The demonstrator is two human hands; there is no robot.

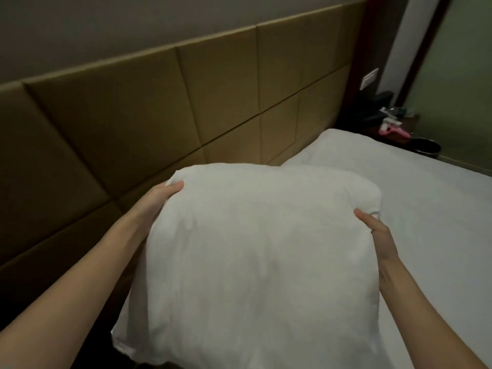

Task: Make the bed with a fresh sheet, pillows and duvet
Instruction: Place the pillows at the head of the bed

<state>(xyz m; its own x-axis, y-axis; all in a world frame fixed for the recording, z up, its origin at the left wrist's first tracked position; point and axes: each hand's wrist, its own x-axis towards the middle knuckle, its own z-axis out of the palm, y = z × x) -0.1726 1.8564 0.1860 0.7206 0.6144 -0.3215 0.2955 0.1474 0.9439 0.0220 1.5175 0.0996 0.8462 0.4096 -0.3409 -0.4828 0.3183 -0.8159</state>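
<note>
Big white pillow (pixel 250 251) fills the centre of the frame, its lower edge cut off at the bottom. Left hand (pixel 159 195) clamps the upper-left corner, right hand (pixel 375 235) grips the right edge, fingers hidden behind the fabric. A second pillow (pixel 343 150) sits half-covered behind it, against the tan padded headboard (pixel 159 107). White sheet (pixel 439 222) stretches right. Upper right, dim clutter on a nightstand (pixel 394 123), hard to identify.

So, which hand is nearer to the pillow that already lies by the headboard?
Right. The right hand grips the held pillow on the side facing the lying pillow. The left hand grips the opposite side, nearer the headboard.
</note>
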